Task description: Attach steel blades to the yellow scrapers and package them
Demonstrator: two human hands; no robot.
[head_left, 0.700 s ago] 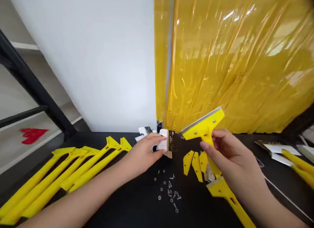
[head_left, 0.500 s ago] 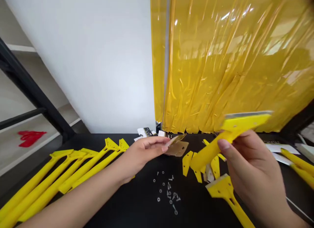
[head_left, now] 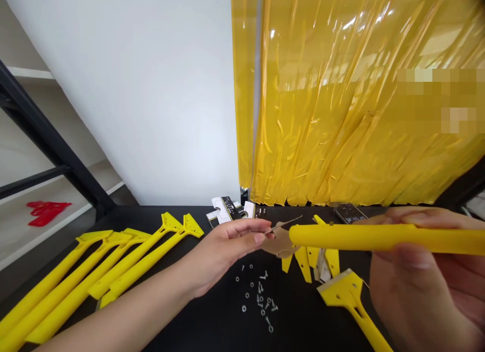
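My left hand pinches a piece of brown cardboard, its thin bent flap pointing right. My right hand is closed around the handle of a yellow scraper. The scraper lies level, its rounded handle end just right of the cardboard; its head is out of view at the right. Below the left hand, small screws and nuts are scattered on the black table. Yellow scraper-head plates lie under the handle, and another yellow scraper rests nearer, beside my right hand.
Several yellow scraper handles lie in a row on the left. Black-and-white printed cards are at the back edge, and a dark device with digits stands at the back right. Behind are a white panel and a yellow plastic curtain.
My right hand has moved right and turned the scraper, so its handle end now points left and its blade has left view. The cardboard in my left hand has shifted and tilted.
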